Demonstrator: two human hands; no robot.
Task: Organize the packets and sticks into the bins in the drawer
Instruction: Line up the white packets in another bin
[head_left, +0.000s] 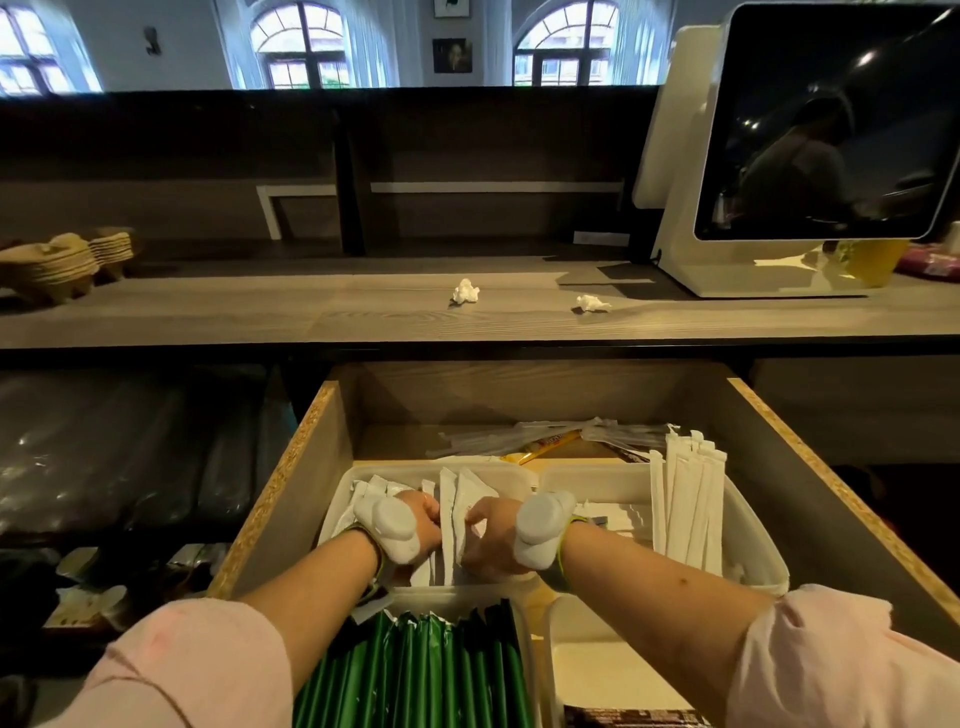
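Observation:
An open wooden drawer (311, 457) holds several white plastic bins. In the far left bin (363, 474) white packets (470, 493) stand on edge. My left hand (423, 525) and my right hand (488, 535) are both down in this bin, fingers closed on the white packets between them. The far right bin (748, 519) holds white paper-wrapped sticks (691, 504) upright along its right side. Green stick packets (415, 670) fill the near left bin. The near right bin (597, 670) shows a dark brown packet (634, 717) at its bottom edge.
Loose clear wrappers and a yellow stick (550, 446) lie at the back of the drawer behind the bins. On the counter (260, 312) above are two crumpled tissues (465, 291), stacked pulp cup carriers (52, 267) at left and a white screen terminal (821, 156) at right.

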